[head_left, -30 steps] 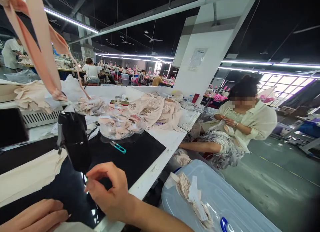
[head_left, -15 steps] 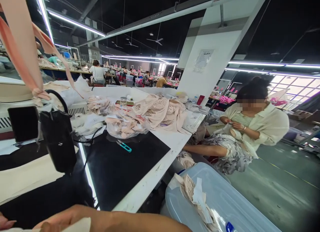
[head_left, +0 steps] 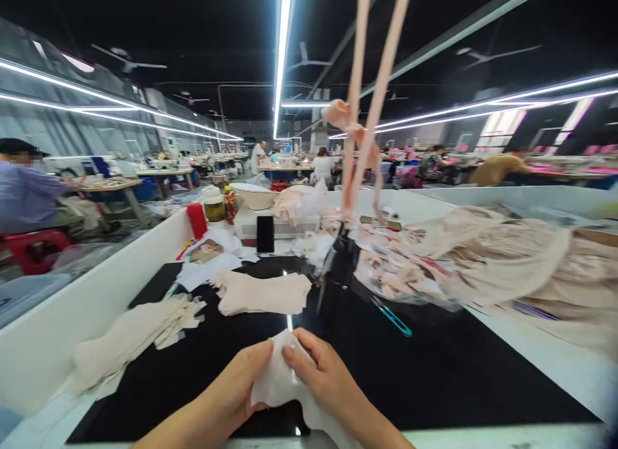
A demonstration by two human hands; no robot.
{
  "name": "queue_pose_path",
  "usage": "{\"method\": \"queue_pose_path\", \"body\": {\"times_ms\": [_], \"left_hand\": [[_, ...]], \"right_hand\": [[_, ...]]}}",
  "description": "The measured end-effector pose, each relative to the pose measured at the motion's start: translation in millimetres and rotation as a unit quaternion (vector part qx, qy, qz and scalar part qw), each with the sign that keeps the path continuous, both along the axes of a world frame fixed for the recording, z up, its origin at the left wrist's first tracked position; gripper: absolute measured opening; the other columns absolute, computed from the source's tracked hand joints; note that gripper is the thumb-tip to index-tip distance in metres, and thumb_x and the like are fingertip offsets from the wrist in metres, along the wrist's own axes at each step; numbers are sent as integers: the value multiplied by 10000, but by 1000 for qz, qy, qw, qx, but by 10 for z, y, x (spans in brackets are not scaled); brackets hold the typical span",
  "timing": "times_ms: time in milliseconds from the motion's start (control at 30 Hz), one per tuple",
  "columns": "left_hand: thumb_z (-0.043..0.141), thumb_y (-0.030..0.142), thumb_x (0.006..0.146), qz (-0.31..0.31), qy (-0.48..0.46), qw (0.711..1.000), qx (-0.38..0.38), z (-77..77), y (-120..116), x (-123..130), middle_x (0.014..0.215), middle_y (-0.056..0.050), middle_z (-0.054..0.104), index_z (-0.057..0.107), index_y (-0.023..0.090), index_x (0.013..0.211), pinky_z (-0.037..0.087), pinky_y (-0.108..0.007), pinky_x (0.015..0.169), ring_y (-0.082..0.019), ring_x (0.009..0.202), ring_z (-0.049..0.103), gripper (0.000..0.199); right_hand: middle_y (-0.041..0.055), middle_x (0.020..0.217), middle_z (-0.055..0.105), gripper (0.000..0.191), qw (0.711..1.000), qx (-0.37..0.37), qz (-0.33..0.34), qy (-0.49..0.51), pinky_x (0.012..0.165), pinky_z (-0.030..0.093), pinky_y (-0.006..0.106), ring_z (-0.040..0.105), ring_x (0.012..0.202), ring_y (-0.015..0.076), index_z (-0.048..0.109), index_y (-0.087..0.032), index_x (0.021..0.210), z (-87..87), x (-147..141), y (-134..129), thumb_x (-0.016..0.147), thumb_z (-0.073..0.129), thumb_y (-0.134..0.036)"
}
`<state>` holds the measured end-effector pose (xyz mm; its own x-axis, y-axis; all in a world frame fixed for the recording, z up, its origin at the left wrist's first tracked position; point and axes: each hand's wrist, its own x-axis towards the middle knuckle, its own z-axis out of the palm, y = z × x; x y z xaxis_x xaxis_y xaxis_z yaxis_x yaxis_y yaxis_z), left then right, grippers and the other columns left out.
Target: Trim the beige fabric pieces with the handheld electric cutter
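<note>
Between my two hands, low over the black work surface, is a white, thin piece of fabric. My left hand grips its left side, thumb on top. My right hand pinches its upper right part between thumb and fingers, and a loose end hangs down below. Just beyond lies a stack of cream fabric pieces. Another cream stack is fanned out at the left. Teal-handled thread snips rest on the right of the black surface, apart from my hands.
Peach straps hang over a black device, blurred. A phone stands upright behind the stacks. At right are a bag of fabric scraps and a heap of beige fabric. A low white wall edges the left side; a person sits beyond.
My view has swung left, from the seated co-worker and the blue bin to the work surface ahead. Both hands and the white fabric now show fully, mid-frame; before, they were cut off at lower left.
</note>
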<state>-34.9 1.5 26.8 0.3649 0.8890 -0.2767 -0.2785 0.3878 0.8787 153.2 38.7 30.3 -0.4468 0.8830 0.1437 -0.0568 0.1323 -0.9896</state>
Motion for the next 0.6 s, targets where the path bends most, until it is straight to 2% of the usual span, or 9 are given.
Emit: {"method": "queue_pose_path", "body": {"times_ms": [67,167,267,367,433,500,600], "left_hand": [[783,747,807,23,33,999,30,41,47,67,889,-87,737,748,128,1130,466,-250,675,-182,747,640,699],[747,793,795,73,101,989,76,37,165,8,803,-52,693,741,132,1043,417,-236,622,-158,690,583,707],[633,880,791,149,223,950,160,43,398,-198,744,-31,645,699,136,905,415,-263,601,-173,667,558,756],[640,839,812,203,289,912,206,104,754,-460,750,-7,615,640,150,823,386,-265,593,-163,675,531,689],[620,738,911,228,324,891,220,146,1002,-621,758,12,596,624,155,839,408,-265,615,-162,695,549,588],[608,610,996,245,362,871,224,158,1209,-748,757,27,574,616,153,853,446,-265,631,-152,685,566,479],[660,496,1001,261,422,839,225,113,1396,-857,716,41,534,582,157,772,482,-272,641,-145,660,567,416]], "right_hand": [[44,784,636,440,1000,-11,26,5,599,419,325,556,660,209,715,-260,924,-69,-58,37,853,686,-693],[45,822,672,554,999,-14,40,-31,581,438,313,595,673,210,690,-260,1095,-123,-143,122,842,645,-751],[-1,691,633,622,994,5,16,-108,544,414,293,555,573,183,658,-227,1180,-142,-205,331,837,596,-743],[-83,543,457,497,985,50,-52,-157,564,360,272,458,525,151,692,-211,1075,-144,-219,678,772,697,-604],[-92,553,410,409,972,84,-120,-182,611,366,276,480,575,166,702,-222,1051,-142,-205,941,770,694,-520],[-61,642,501,379,957,110,-178,-202,674,418,300,565,674,199,696,-226,1088,-144,-187,1187,803,660,-474],[-6,814,633,321,933,137,-236,-236,795,507,365,653,818,232,673,-213,1150,-164,-170,1460,889,639,-397]]}}
